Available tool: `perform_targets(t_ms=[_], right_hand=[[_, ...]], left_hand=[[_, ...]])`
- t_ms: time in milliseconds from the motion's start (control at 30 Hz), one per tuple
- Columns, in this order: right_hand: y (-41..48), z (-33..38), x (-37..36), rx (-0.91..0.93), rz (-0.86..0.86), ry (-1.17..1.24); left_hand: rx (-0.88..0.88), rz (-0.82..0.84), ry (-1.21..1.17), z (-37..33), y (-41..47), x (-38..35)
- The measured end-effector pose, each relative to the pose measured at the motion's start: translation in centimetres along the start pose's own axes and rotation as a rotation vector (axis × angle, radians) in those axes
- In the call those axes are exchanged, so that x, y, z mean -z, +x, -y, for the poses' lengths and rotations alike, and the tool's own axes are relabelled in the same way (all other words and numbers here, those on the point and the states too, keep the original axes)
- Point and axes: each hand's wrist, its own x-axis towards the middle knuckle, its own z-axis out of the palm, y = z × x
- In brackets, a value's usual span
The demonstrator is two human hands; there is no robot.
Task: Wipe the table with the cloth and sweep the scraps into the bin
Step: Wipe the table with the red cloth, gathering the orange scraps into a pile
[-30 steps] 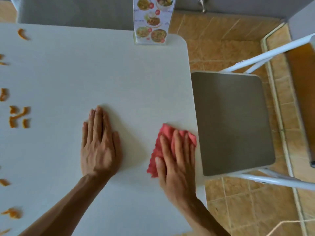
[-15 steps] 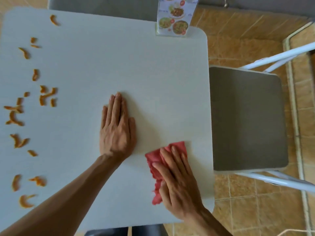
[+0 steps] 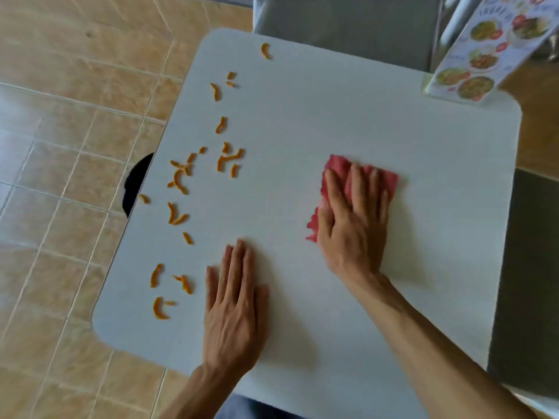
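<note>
A red cloth [image 3: 360,179] is pressed flat on the white table [image 3: 393,131] by the right hand [image 3: 352,225], fingers spread wide, right of the frame's middle. The left hand [image 3: 234,306] is laid flat and open on the table, low in the middle, holding nothing. Orange scraps [image 3: 181,179] are scattered along the table's left side. A dark round shape [image 3: 136,182], maybe the bin, is seen past the left edge.

Table [image 3: 393,131] centre bare; orange scraps [image 3: 181,176] crowd left side; menu stand [image 3: 484,55] blocks far right corner
</note>
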Motion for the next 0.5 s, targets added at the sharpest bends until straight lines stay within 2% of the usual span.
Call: perform_targets(t_ms=[67, 100, 133, 167, 267, 300, 333, 467, 500], right_hand=[[-0.6, 1.0, -0.4, 0.421, 0.144, 0.029], [-0.2, 0.7, -0.3, 0.546, 0.189, 0.017], [0.6, 0.2, -0.5, 0.576, 0.19, -0.003], [1.7, -0.1, -0.7, 0.505, 0.149, -0.015], [4.1, 1.9, -1.7, -0.025, -0.032, -0.025], [4.1, 3.5, -2.2, -0.133, -0.075, -0.029], [3.7, 5.1, -2.6, -0.127, -0.086, -0.024], [-0.4, 8.0, -2.3, 0.434, 0.136, 0.027], [-0.8, 7.2, -2.0, 0.5, 0.157, 0.042]], left_hand=[[-0.001, 0.002, 0.034, 0.4, -0.3, -0.2], [0.009, 0.004, 0.046, 0.3, -0.2, -0.2], [0.019, 0.007, 0.051, 0.1, 0.0, -0.2], [0.027, 0.011, 0.055, 0.1, 0.2, -0.3], [0.045, 0.041, 0.069, 0.1, 0.1, -0.3], [0.044, 0.046, 0.066, 0.2, 0.0, -0.3], [0.044, 0.047, 0.064, 0.3, 0.0, -0.3], [0.025, 0.022, 0.055, 0.5, 0.0, -0.2], [0.015, 0.015, 0.058, 0.6, 0.0, -0.3]])
